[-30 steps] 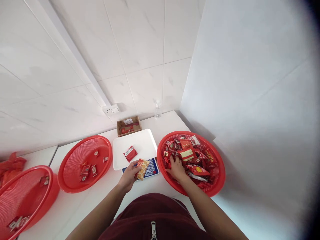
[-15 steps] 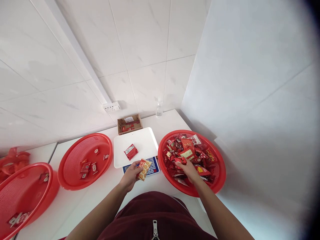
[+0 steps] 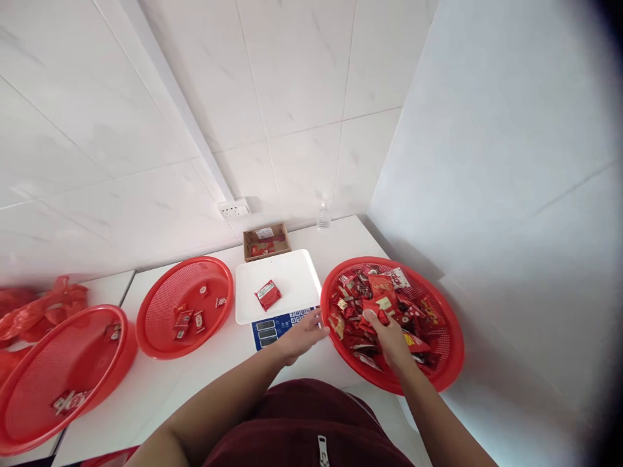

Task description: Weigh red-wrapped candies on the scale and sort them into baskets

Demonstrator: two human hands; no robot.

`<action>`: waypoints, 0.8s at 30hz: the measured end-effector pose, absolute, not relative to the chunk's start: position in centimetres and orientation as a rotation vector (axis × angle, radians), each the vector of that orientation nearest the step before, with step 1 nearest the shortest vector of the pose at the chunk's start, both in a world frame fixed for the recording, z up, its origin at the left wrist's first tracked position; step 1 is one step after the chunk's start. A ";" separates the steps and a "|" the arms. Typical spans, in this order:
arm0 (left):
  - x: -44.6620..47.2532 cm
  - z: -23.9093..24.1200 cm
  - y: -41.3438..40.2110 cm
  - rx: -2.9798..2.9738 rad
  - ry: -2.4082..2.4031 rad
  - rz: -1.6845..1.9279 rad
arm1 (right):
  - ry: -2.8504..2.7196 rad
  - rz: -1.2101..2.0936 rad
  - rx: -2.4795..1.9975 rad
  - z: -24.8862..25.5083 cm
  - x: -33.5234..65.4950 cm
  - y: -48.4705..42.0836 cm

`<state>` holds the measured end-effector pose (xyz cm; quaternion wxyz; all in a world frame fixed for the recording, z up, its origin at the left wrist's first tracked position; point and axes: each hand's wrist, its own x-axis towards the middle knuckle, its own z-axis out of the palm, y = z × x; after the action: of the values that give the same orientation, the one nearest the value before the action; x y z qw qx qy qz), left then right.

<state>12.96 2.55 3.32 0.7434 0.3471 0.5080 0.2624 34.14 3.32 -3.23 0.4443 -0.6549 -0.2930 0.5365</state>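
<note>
My right hand (image 3: pixel 390 337) is inside the big red basket (image 3: pixel 450 353) on the right, which is heaped with red snack packets (image 3: pixel 389 292). Its thumb and fingers pinch a small red packet (image 3: pixel 376 307) just above the heap. My left hand (image 3: pixel 302 335) lies over the blue keypad of the scale (image 3: pixel 272 329), fingers stretched out towards the basket's left rim, with nothing visible in it. An orange-toned packet (image 3: pixel 335 324) lies in the basket just past those fingertips. One red packet (image 3: pixel 267 295) rests on the scale's white tray (image 3: pixel 292 275).
A second red basket (image 3: pixel 165 337) with a few packets sits left of the scale, and a third (image 3: pixel 29 421) at the far left. A cardboard box (image 3: pixel 267 241), a small bottle (image 3: pixel 322 214) and a wall socket (image 3: pixel 233 209) are at the back. Red bags (image 3: pixel 39 311) lie far left.
My left hand has moved right to the basket's rim and the orange cracker packet is no longer in it. My right hand has come up from the heap pinching a red packet.
</note>
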 end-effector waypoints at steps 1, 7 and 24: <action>13.1 3.2 2.4 0.791 1.135 0.574 | -0.846 1.293 -1.666 -2.7 33.8 3.2; 12.0 1.7 2.0 0.832 1.119 0.622 | -1.540 1.622 -1.405 -0.2 28.1 2.5; -2.7 -0.9 7.7 1.023 1.780 0.900 | -1.274 1.571 -1.584 -3.5 18.8 6.6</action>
<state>-2.66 7.73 -0.90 0.4349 0.4109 0.7152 0.3614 18.79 6.58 -3.48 0.2824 -0.5913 -0.4756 0.5868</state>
